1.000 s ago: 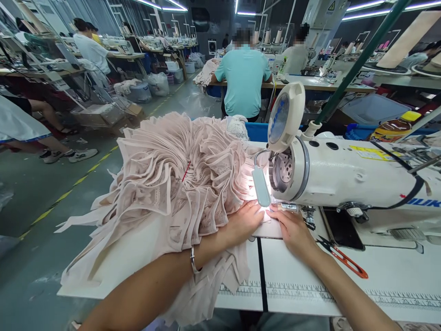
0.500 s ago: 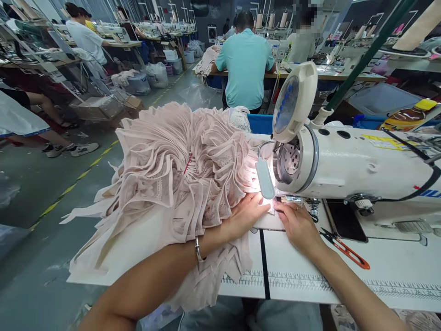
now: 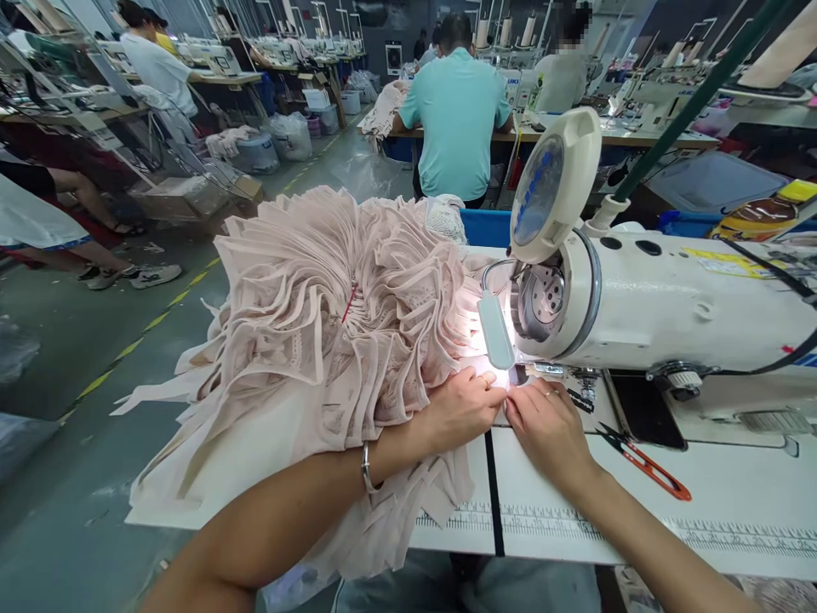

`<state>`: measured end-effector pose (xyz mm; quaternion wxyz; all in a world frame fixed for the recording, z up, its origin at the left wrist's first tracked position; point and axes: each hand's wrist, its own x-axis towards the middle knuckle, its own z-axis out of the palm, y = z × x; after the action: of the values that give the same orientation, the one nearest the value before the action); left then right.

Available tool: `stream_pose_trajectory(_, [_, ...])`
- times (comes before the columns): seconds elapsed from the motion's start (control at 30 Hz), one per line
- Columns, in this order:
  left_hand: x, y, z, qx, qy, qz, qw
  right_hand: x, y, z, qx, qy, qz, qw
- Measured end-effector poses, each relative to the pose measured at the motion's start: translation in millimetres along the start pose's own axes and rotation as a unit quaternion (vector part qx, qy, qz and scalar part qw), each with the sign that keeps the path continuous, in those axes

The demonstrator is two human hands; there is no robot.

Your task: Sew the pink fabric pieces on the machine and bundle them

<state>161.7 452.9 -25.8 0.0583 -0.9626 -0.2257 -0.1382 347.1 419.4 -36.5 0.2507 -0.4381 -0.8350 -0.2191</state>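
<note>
Meeting at the left end of the sewing machine [image 3: 657,298], below its small lamp [image 3: 496,332], the left hand [image 3: 467,410] and right hand [image 3: 550,426] have fingertips at brightly lit cloth [image 3: 504,378]; glare hides whether either grips it. Pink garments [image 3: 287,281] lie heaped left of the machine, orange-handled snips [image 3: 631,449] on its near side.

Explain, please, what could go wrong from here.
The left hand and right hand are close to the lit spot by the sewing machine; either might be pricked. Part of the fabric pile hangs over the edge of the table and could slide. The snips lie near the right wrist, which might brush them.
</note>
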Motion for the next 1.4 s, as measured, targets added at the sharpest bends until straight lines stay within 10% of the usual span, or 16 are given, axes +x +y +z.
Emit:
stream_pose_trajectory(0.2, [0,1,0,0.036,0.012,0.008,0.999,0,5,0,0.138,0.044,0.1,0.984])
stream_pose_trajectory(1.4, [-7,-3,9,-0.165,0.036,-0.114,0.979,-17,20,-1,0.166,-0.077,0.077,0.98])
